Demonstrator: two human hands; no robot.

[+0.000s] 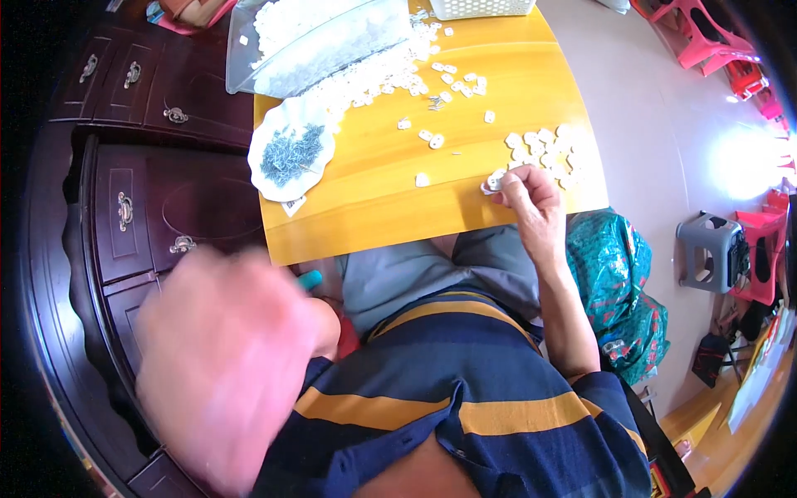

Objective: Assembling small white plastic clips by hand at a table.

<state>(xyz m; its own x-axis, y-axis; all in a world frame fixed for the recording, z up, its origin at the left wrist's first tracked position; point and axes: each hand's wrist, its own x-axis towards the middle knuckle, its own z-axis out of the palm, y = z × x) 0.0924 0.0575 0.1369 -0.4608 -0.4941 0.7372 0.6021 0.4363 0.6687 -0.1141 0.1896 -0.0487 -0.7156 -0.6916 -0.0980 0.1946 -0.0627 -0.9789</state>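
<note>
My right hand (535,199) is at the table's near right edge. Its thumb and fingers pinch a small white plastic piece (496,179) with dark holes. Just beyond that hand lies a cluster of similar white pieces (544,149). My left hand (228,357) is raised at the lower left, off the table and close to the camera. Motion smears it, so its fingers and anything in them cannot be made out. A white wavy-rimmed dish (274,124) on the table's left side holds a pile of thin dark metal pins (290,156).
A clear plastic bin (241,62) of white pieces stands at the far left, with a loose heap (374,79) beside it. Behind is a white perforated basket (481,8). Dark wooden drawers (124,199) flank the left. A green bag (610,274) and grey stool (706,253) are right.
</note>
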